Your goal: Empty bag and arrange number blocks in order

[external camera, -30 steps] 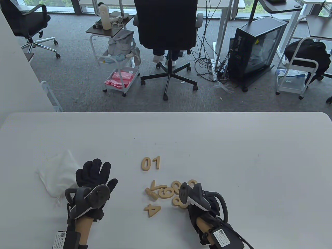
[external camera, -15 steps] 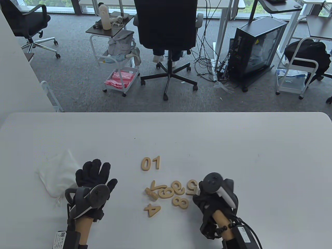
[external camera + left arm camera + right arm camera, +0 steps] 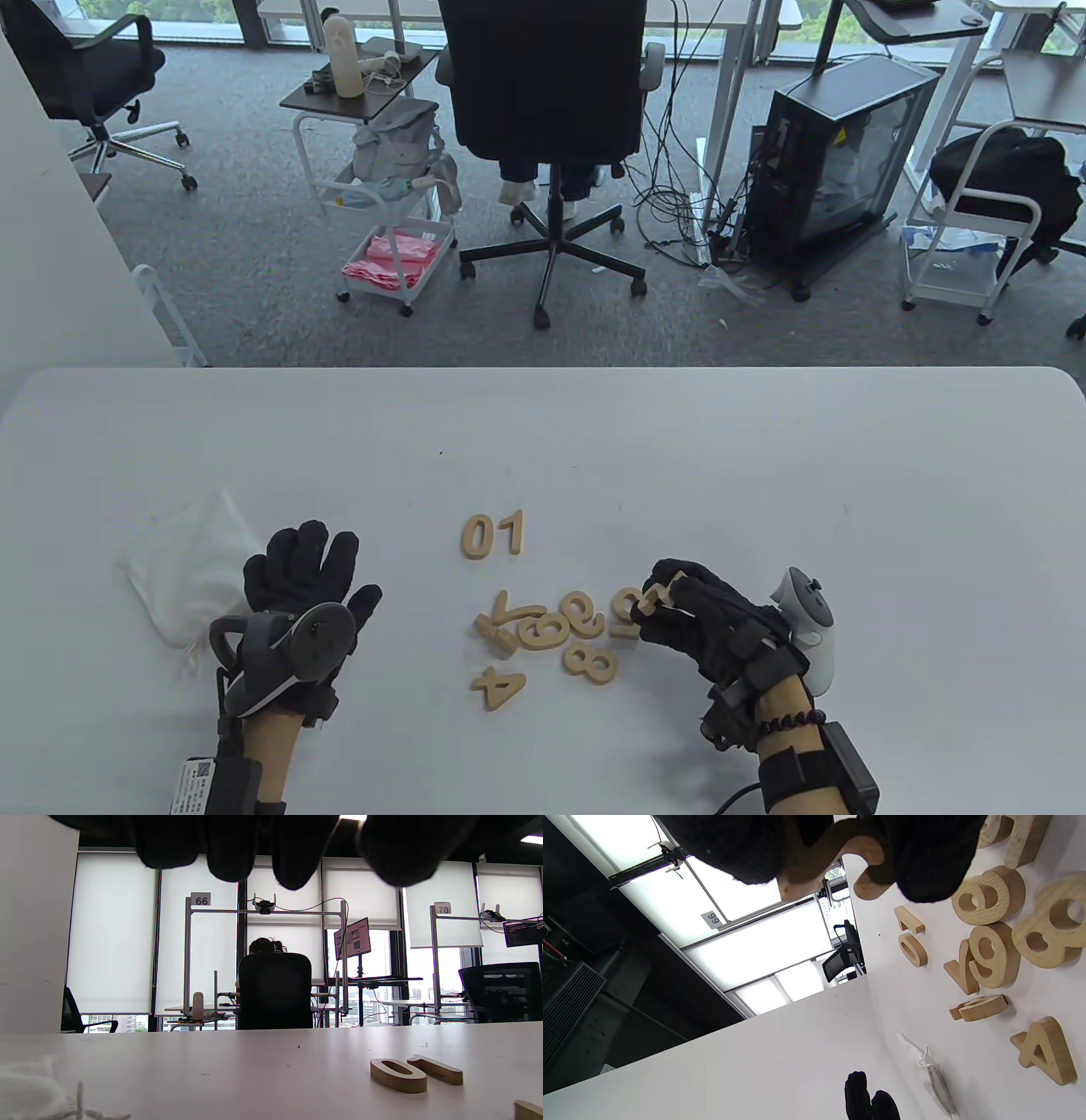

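A: Your right hand (image 3: 708, 615) has its fingers curled around one wooden block (image 3: 657, 596), lifted just off the table (image 3: 764, 458) at the right edge of the pile (image 3: 551, 632). Which digit it is, I cannot tell; the fingers cover most of it.

B: And your left hand (image 3: 301, 586)?

A: Flat on the table, fingers spread, holding nothing, just beside the emptied bag (image 3: 191, 564).

B: Where does the block need to go?

A: The 0 (image 3: 478, 536) and 1 (image 3: 512, 532) lie side by side beyond the pile, making a row that runs left to right. The free slot, right of the 1, lies up and to the left of your right fingers, with the pile between. Your right hand is nearer that slot, I judge, if the block is the 2.

B: The rest?

A: The 4 (image 3: 499, 686) lies apart near you; the 8 (image 3: 590, 660), 5 (image 3: 626, 613) and others are bunched together.
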`<control>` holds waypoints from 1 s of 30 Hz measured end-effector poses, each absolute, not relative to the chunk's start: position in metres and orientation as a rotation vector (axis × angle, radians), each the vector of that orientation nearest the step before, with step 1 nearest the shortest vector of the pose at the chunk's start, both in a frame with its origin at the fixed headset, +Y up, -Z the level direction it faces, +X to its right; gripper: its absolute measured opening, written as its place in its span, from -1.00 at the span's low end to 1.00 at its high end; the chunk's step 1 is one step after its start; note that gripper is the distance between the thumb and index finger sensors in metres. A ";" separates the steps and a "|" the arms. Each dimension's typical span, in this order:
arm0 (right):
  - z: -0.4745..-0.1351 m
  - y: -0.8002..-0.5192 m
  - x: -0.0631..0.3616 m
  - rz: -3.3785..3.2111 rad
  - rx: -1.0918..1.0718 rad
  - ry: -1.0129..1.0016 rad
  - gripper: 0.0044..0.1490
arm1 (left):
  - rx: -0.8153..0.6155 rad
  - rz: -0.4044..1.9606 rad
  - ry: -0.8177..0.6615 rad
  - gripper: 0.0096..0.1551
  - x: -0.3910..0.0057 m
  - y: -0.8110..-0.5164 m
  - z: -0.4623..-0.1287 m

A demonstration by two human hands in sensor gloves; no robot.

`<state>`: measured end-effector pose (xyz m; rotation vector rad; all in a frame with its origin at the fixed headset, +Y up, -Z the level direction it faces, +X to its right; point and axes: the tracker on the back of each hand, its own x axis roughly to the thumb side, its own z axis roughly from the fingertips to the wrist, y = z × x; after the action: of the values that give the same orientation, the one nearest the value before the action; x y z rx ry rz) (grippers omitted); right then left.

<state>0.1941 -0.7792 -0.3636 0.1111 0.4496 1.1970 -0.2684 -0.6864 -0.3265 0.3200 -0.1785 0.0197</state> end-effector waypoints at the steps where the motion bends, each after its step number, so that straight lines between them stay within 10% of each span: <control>1: -0.364 -0.779 0.196 1.235 0.105 0.420 -0.42 | 0.319 0.019 -0.179 -0.19 -0.268 -0.686 -0.327; 20: -0.357 -0.758 0.202 1.592 -0.128 0.144 -0.58 | 0.340 0.026 -0.179 -0.19 -0.271 -0.686 -0.326; 24: -0.356 -0.746 0.196 1.671 -0.082 0.107 -0.23 | 0.343 0.028 -0.180 -0.19 -0.271 -0.686 -0.326; 30: -0.369 -0.732 0.179 1.821 -0.099 0.180 -0.25 | 0.355 0.029 -0.180 -0.19 -0.271 -0.685 -0.325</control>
<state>0.1794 -0.7321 -0.3687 -0.0994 0.1800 1.8208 -0.2714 -0.6846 -0.3255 0.3551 -0.1800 0.0295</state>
